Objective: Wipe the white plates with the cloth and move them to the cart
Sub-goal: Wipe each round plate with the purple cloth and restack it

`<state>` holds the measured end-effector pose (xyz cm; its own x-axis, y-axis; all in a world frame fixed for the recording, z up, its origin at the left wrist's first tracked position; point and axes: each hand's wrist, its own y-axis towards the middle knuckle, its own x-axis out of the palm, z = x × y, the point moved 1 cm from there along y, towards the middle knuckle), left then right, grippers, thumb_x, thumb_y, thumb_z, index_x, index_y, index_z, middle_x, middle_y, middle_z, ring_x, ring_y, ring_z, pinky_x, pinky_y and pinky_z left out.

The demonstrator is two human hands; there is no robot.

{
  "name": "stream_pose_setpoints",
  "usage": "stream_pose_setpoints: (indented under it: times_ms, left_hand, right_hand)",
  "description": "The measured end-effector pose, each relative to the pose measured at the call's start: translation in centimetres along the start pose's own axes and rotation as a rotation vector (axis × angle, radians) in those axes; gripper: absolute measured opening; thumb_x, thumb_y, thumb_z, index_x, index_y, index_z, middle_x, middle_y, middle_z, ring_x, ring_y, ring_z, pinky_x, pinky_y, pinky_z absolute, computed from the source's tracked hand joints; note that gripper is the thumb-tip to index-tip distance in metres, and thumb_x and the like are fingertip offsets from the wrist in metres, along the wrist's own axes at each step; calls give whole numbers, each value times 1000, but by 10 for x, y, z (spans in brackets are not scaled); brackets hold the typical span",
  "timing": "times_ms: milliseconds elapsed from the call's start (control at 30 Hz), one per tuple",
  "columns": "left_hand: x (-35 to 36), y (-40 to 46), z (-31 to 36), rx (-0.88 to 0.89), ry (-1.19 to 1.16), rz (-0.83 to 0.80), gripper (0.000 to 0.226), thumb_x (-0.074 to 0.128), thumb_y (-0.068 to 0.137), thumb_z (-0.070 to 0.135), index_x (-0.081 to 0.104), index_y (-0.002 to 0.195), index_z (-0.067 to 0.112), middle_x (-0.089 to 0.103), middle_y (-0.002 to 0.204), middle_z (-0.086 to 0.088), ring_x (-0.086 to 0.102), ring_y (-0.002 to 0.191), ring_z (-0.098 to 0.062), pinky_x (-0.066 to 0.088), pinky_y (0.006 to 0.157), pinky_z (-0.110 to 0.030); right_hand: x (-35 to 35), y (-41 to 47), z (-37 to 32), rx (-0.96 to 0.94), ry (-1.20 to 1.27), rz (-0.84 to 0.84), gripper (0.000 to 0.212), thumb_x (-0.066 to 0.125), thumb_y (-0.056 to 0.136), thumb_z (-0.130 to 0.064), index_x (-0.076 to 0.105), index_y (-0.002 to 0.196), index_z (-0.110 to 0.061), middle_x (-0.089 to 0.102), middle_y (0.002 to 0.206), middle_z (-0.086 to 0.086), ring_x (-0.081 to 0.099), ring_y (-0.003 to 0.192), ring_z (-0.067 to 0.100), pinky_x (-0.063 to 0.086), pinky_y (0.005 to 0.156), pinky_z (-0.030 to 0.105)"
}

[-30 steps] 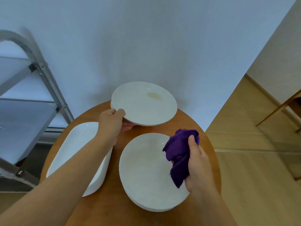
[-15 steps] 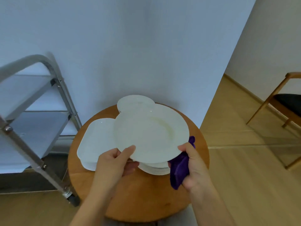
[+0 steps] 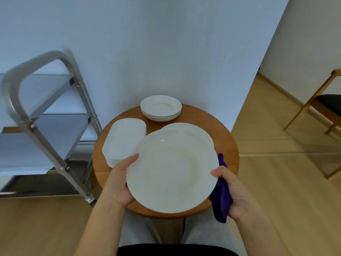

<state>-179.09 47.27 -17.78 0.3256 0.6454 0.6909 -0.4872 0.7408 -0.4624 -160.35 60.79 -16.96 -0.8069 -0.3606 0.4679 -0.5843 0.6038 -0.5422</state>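
I hold a round white plate (image 3: 172,169) above the near side of the round wooden table (image 3: 226,143). My left hand (image 3: 120,182) grips its left rim, thumb on top. My right hand (image 3: 234,193) holds its right rim, with the purple cloth (image 3: 221,198) bunched in the same hand under the plate's edge. A stack of small round plates (image 3: 160,107) sits at the table's far side. A stack of white rectangular dishes (image 3: 124,139) sits at the left. Another large plate's rim (image 3: 206,132) peeks out behind the held one.
A metal cart (image 3: 46,124) with grey shelves stands left of the table against the wall. A wooden chair (image 3: 321,108) with a dark seat is at the far right. Light wood floor surrounds the table. My knees show below the table's edge.
The plate has been lifted from the far stack and brought toward me. My right hand with the cloth has come onto its right rim. The view has pulled back from the table.
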Motion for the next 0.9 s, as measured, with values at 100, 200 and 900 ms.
stream_pose_setpoints:
  times_ms: [100, 200, 900]
  left_hand:
    - [-2, -2, -16, 22, -55, 7, 19, 53, 89, 17, 58, 107, 21, 74, 94, -12, 71, 83, -34, 59, 61, -49]
    - [-5, -6, -30, 80, -122, 27, 22, 45, 96, 32, 62, 107, 22, 73, 100, -9, 71, 86, -32, 59, 63, -47]
    - [11, -17, -72, 142, -77, -12, 40, 40, 91, 54, 64, 113, 32, 73, 102, -6, 71, 90, -23, 58, 62, -34]
  right_hand:
    - [-3, 2, -4, -86, -74, 51, 39, 74, 61, -17, 64, 99, -14, 74, 82, 9, 70, 67, 23, 54, 56, 31]
    - [-5, 2, -20, -414, -216, 219, 8, 68, 83, -26, 65, 90, -28, 70, 78, 0, 62, 70, 20, 49, 60, 32]
    - [70, 65, 30, -894, -1595, 57, 59, 43, 97, -41, 17, 149, -31, 11, 159, -2, 6, 145, 21, 8, 117, 38]
